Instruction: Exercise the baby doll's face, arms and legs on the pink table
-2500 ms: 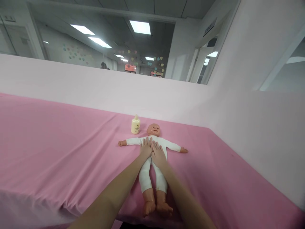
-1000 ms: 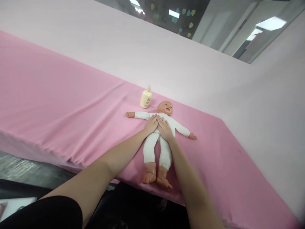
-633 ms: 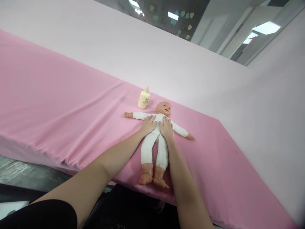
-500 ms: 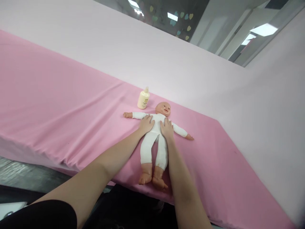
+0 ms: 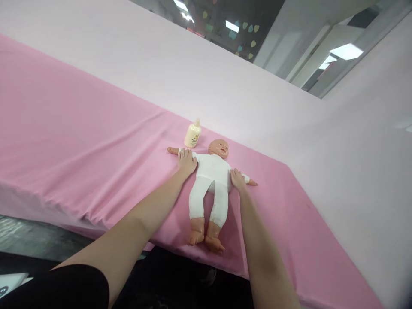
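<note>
A baby doll (image 5: 214,168) in a white suit lies on its back, arms spread and feet towards me. My left hand (image 5: 187,161) is closed over the doll's sleeved arm on the left, fingers bent across it. On the other side, my right hand (image 5: 237,178) is wrapped over the doll's right-side arm near the body; its thumb is hard to make out. Both doll hands stick out beyond my fingers. A cream-coloured bottle (image 5: 192,135) stands upright just behind my left hand, beside the doll's head, not touched.
A pink sheet (image 5: 106,141) with creases covers the long surface under the doll. Behind it rises a pale wall (image 5: 257,111) with a window (image 5: 222,25) bearing heart stickers. At the lower left edge is a white object (image 5: 11,281), partly cut off.
Both my hands have moved outward from the doll's chest onto its arms, left hand leftward, right hand rightward. The doll's arms have shifted slightly. The bottle stands in the same place.
</note>
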### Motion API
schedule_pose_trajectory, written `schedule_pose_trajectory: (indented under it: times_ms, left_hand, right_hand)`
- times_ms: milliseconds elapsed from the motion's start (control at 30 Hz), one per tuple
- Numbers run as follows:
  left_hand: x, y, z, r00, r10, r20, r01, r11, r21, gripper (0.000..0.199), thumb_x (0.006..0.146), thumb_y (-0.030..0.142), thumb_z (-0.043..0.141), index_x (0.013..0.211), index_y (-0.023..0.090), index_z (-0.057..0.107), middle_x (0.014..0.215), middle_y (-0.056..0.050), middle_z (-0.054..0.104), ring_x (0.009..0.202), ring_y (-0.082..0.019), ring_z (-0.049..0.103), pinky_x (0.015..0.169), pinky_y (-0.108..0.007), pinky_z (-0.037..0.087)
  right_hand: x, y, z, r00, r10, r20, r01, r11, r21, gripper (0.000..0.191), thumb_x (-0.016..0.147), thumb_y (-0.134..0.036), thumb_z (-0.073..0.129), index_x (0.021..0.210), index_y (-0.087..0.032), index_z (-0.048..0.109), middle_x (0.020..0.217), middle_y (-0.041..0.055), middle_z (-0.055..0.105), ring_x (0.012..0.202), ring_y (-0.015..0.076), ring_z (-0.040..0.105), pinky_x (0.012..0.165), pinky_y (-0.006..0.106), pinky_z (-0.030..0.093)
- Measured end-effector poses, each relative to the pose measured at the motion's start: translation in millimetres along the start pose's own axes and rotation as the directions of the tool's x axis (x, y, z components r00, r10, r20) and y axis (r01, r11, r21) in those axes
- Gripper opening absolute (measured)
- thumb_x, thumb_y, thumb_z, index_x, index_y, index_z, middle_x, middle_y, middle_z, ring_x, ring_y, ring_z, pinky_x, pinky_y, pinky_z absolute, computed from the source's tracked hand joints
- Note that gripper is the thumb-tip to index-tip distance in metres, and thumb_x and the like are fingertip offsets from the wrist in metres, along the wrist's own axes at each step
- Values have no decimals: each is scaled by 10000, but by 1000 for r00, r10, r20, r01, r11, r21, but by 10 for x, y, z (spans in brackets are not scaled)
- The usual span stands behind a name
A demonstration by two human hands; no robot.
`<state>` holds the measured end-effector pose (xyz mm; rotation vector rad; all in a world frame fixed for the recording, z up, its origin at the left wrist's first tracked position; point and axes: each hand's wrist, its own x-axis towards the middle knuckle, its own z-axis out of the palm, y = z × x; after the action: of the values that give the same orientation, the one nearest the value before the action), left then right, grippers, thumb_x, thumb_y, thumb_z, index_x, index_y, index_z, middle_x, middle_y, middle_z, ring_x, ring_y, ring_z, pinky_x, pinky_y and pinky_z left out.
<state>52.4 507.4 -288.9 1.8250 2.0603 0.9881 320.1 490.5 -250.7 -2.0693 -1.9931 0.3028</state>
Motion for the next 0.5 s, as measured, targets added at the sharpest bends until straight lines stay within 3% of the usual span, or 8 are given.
schedule_pose_trajectory:
  times_ms: [67, 100, 167, 233, 300, 400, 500]
  left_hand:
    - [1, 12, 37, 1000, 4, -15, -4, 1000, 6, 662, 984, 351, 296, 1529, -7, 409, 1631, -197, 360, 1573, -336, 210, 1297, -510, 161]
    - [4, 15, 56, 1000, 4, -23, -4, 1000, 8, 663, 989, 363, 288, 1525, -5, 417, 1624, -201, 370, 1570, -342, 218, 1294, -518, 164]
    - [15, 10, 91, 999, 2, -35, -2, 1000, 11, 663, 997, 382, 275, 1519, 3, 426, 1613, -204, 388, 1566, -348, 227, 1289, -530, 164]
    - [26, -1, 119, 999, 3, -46, -2, 1000, 9, 660, 1002, 390, 274, 1520, 11, 427, 1607, -203, 400, 1566, -350, 225, 1289, -535, 151]
    - [32, -14, 138, 999, 5, -47, -5, 1000, -2, 657, 1000, 387, 287, 1523, 13, 420, 1608, -201, 399, 1568, -350, 214, 1292, -532, 128]
    - [25, -21, 135, 999, 7, -36, -8, 999, -41, 655, 977, 371, 337, 1528, 25, 409, 1614, -200, 386, 1575, -348, 187, 1297, -520, 100]
    - [2, 3, 88, 1000, 13, -29, -16, 997, -80, 636, 940, 331, 401, 1507, 45, 428, 1610, -213, 376, 1575, -356, 173, 1291, -530, 101]
  right_hand:
    - [-70, -213, 5, 997, -46, 67, 45, 999, 17, 632, 1062, -428, 214, 1603, -120, 323, 1643, 151, 300, 1552, 287, 283, 1281, 511, 235]
    - [-137, -329, 15, 988, -114, 101, 111, 993, 41, 650, 1061, -440, 252, 1634, -135, 249, 1683, 134, 183, 1583, 284, 192, 1292, 506, 207]
    - [-332, -545, 35, 937, -298, 184, 293, 955, 53, 611, 1057, -485, 292, 1632, -277, 280, 1708, 32, 67, 1602, 325, 16, 1274, 622, 117]
    - [-574, -705, 41, 856, -453, 249, 456, 889, 51, 536, 1069, -486, 264, 1584, -379, 369, 1696, -40, 146, 1605, 310, 8, 1253, 675, 20]
    - [-812, -797, 27, 772, -562, 298, 570, 819, 66, 525, 1061, -524, 319, 1564, -398, 400, 1682, -48, 201, 1606, 289, 45, 1261, 653, -32]
    - [-1085, -825, -13, 681, -654, 330, 656, 745, 121, 524, 1059, -548, 338, 1557, -400, 410, 1643, -50, 307, 1603, 253, 101, 1278, 609, -62]
    - [-1265, -766, -53, 619, -714, 327, 689, 693, 211, 501, 1065, -544, 322, 1523, -398, 463, 1619, -49, 353, 1585, 228, 200, 1302, 565, -22]
